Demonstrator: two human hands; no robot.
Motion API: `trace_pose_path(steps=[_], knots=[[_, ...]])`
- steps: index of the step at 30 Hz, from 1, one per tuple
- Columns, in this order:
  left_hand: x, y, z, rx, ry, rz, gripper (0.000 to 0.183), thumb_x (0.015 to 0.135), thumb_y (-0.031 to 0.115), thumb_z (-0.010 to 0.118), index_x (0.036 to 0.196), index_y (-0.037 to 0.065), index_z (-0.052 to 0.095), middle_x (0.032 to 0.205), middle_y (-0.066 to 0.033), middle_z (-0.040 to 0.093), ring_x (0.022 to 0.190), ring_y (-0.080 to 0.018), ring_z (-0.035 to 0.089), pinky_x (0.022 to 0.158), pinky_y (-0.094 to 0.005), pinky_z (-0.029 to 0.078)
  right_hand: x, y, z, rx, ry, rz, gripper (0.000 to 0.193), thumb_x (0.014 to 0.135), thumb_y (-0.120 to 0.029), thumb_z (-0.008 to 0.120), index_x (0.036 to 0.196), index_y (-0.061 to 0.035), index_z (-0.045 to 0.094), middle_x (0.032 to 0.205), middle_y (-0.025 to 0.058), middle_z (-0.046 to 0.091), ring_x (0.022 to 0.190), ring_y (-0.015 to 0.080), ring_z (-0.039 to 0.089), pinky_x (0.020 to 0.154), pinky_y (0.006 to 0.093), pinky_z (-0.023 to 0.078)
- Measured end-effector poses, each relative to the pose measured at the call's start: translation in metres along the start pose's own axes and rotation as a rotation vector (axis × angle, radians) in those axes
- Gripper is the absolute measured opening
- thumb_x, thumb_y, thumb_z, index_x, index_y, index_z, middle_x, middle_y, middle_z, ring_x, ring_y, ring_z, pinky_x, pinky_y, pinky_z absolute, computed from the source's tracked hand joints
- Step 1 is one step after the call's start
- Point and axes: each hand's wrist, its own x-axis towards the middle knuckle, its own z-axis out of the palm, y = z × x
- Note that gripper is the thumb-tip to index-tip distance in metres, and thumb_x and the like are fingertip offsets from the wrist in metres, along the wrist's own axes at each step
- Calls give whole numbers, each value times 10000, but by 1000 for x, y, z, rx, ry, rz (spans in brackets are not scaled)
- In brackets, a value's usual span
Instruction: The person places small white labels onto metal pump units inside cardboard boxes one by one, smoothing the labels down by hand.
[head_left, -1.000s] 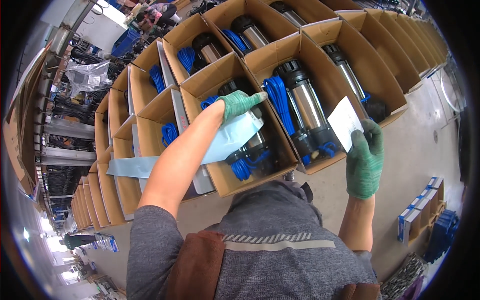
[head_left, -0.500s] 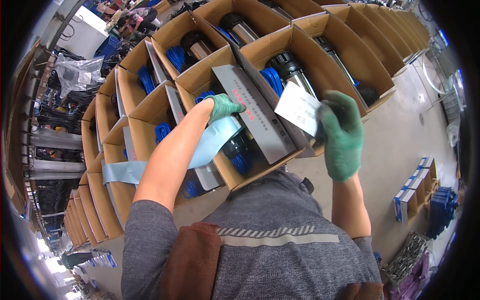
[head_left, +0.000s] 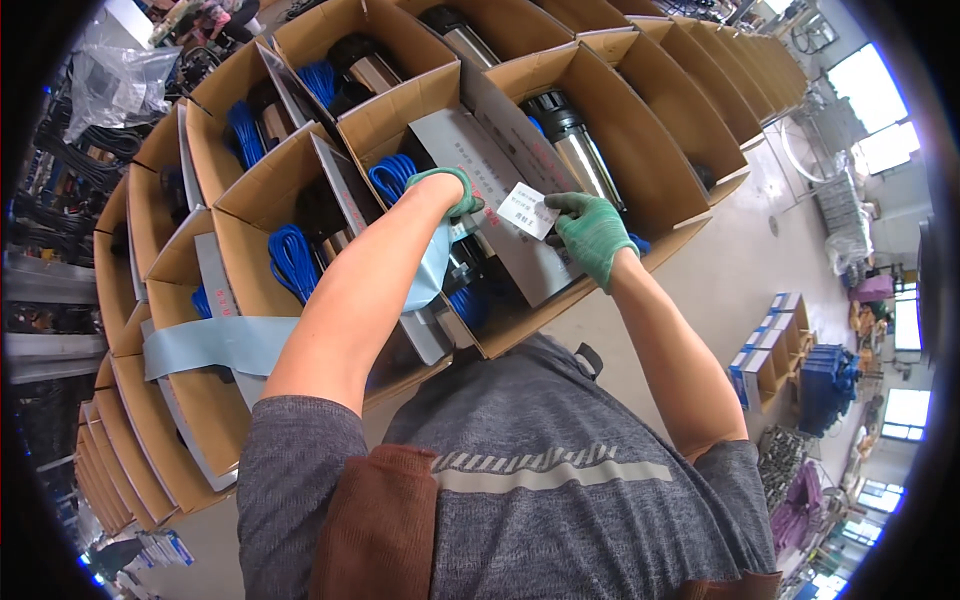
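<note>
Over the grey board (head_left: 488, 170), long axis from eleven to five o'clock, the right hand (head_left: 598, 236) pinched a white label (head_left: 526, 211), one corner toward twelve. The left hand (head_left: 458, 192) curled over a blue strip (head_left: 230, 343) stretching toward eight; its grip could not be told.

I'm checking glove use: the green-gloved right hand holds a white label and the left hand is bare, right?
Not quite: the head view shows the left hand green-gloved too, not bare. The green-gloved right hand does hold a white label.
</note>
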Motion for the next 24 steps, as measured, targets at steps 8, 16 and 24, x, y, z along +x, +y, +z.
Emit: trace_pose_path(steps=[8, 16, 24], knots=[[-13, 4, -2, -86, 6, 13, 522, 960, 480, 583, 1368, 171, 684, 1331, -127, 708, 1122, -324, 676, 982, -430, 531, 4, 20, 17, -20, 77, 145, 426, 967, 26, 571, 1389, 55, 626, 1123, 137, 743, 908, 179, 734, 805, 302, 586], [-12, -1, 5, -31, 80, -34, 567, 950, 520, 598, 1406, 187, 657, 1387, -96, 681, 1186, -296, 659, 1024, -408, 511, 6, 24, 18, -271, 98, 138, 450, 940, -71, 613, 1379, 20, 653, 1199, 163, 743, 1000, 215, 726, 899, 321, 556], [15, 4, 2, 58, -131, -138, 506, 1000, 448, 565, 1472, 274, 618, 1576, 4, 537, 1411, -233, 533, 1137, -403, 430, -5, 5, 18, -571, 42, 173, 494, 902, -155, 601, 1378, -44, 671, 1363, 222, 672, 1239, 373, 646, 1074, 383, 480]])
